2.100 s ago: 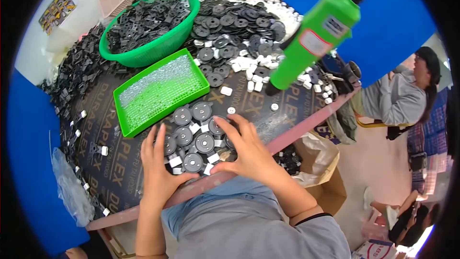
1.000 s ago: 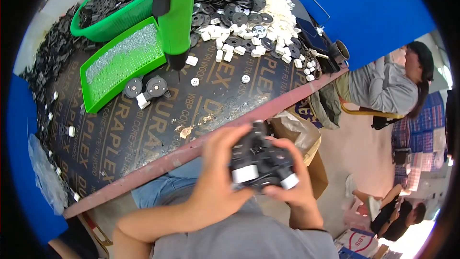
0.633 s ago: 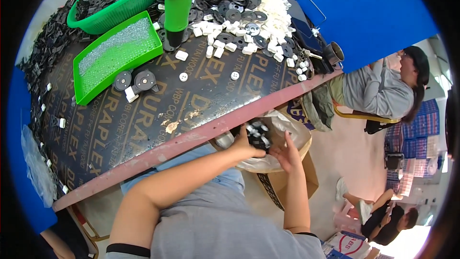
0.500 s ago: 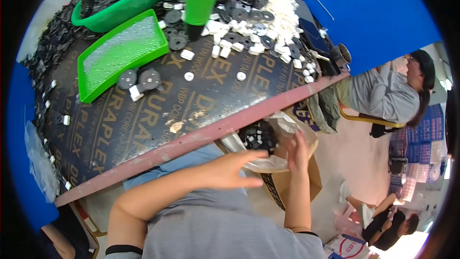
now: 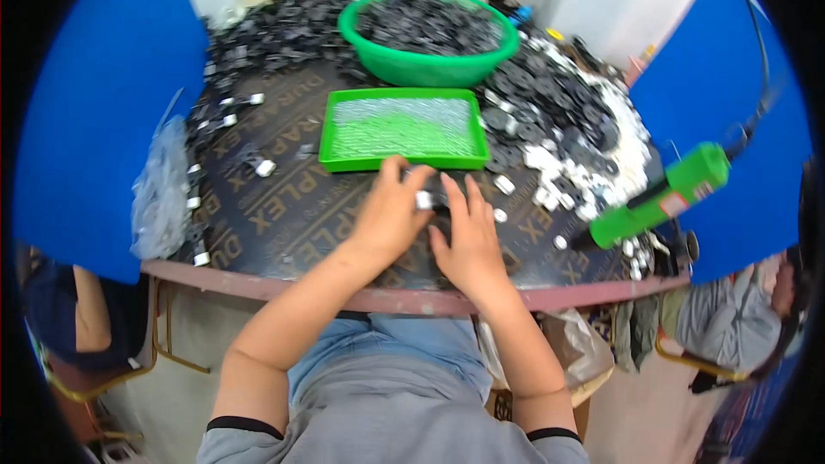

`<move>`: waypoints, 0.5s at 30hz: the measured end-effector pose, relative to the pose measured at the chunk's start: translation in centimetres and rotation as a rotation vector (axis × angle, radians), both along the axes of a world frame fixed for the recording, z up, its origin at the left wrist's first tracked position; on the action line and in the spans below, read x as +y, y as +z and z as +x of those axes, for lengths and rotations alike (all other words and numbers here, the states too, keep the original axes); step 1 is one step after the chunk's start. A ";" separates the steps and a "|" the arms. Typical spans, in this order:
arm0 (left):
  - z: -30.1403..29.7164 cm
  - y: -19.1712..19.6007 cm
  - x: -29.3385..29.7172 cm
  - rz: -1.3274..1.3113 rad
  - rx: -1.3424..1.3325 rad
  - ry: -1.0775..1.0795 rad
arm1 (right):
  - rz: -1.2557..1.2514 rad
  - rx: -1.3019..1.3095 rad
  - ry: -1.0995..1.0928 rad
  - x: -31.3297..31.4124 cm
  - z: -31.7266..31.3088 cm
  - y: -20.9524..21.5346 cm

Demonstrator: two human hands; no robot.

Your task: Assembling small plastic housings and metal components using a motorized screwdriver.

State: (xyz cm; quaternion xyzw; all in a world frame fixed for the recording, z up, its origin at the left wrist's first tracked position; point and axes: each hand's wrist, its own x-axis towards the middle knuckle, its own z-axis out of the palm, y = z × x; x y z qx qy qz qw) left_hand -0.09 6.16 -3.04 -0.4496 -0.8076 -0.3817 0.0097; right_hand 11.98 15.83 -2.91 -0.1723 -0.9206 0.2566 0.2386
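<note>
A small black part with a white block lies between my hands, just in front of the green tray. My left hand is curled over it, fingers and thumb closed around its left side; some blur covers the grip. From the right, my right hand reaches to the part's edge with fingers stretched and thumb held apart. Shiny thin metal pieces fill much of the tray. Loose white blocks rest right of my right hand. My fingers hide most of the black part.
Behind the tray stands a green basin heaped with black parts. Black discs and white pieces are piled right. A green electric screwdriver hangs on a cord at right. A plastic bag lies left. Blue partitions flank the table.
My hands have moved from above the lined box beside the table onto the tabletop, at the small black part. The view has turned to face the table squarely.
</note>
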 end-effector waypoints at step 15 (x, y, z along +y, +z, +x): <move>20.1 -1.4 0.4 0.127 -0.624 -0.903 | 0.006 0.041 -0.045 -2.2 25.2 2.5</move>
